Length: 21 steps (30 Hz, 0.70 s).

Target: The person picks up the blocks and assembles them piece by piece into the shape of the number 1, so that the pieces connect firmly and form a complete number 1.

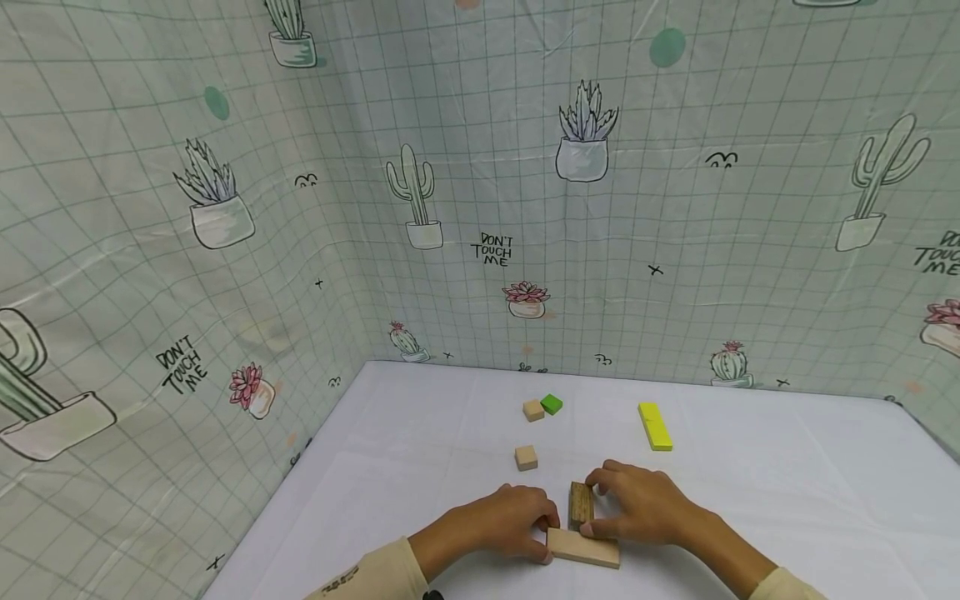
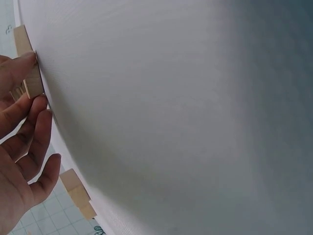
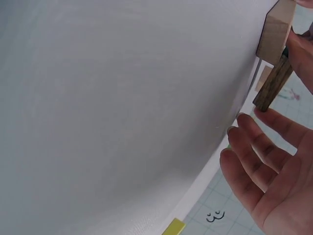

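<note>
In the head view, a pale flat wooden block [image 1: 585, 548] lies on the table near its front edge. At its left end my left hand [image 1: 508, 518] pinches it between thumb and forefinger. A dark brown wooden block [image 1: 581, 502] stands just behind the pale one, pointing away from me. Thumb and forefinger of my right hand [image 1: 643, 504] grip this dark block by its two ends. The right wrist view shows the dark block [image 3: 275, 84] between those fingers, beside the pale block [image 3: 277, 34]. Whether the two blocks touch, I cannot tell.
Beyond the hands sit a small pale wooden cube [image 1: 527, 457], then another pale cube [image 1: 533, 410] beside a green block [image 1: 551, 404]. A flat yellow block [image 1: 656, 427] lies to the right. A patterned cloth [image 1: 480, 167] hangs behind the white table [image 1: 787, 475].
</note>
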Available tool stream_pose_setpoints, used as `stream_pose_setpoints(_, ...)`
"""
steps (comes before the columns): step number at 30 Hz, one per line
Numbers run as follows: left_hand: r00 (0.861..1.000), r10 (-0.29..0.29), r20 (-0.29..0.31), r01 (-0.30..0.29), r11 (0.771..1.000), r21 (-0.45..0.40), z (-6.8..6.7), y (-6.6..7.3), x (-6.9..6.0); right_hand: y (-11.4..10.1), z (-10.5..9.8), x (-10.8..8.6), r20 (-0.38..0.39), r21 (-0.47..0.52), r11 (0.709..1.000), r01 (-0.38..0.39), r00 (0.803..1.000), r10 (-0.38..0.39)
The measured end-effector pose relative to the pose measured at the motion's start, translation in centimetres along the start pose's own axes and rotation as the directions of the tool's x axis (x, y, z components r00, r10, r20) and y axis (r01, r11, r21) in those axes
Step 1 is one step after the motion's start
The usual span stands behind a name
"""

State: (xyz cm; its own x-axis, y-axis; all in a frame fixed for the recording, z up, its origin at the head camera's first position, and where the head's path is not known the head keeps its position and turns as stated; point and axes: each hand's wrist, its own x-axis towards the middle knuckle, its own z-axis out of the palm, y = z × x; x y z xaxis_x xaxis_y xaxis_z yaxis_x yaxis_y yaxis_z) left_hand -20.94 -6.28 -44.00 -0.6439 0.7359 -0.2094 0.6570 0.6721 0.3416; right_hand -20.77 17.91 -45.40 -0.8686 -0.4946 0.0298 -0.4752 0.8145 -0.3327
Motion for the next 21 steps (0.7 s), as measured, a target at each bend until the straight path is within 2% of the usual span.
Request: stream_pose_setpoints(21, 1.0, 0.002, -0.007, -0.002, 1.0, 0.009, 0.11, 0.02, -0.12, -0.16, -0.06, -0.28, 0.008, -0.009, 1.0, 0.012, 1.0, -0.012)
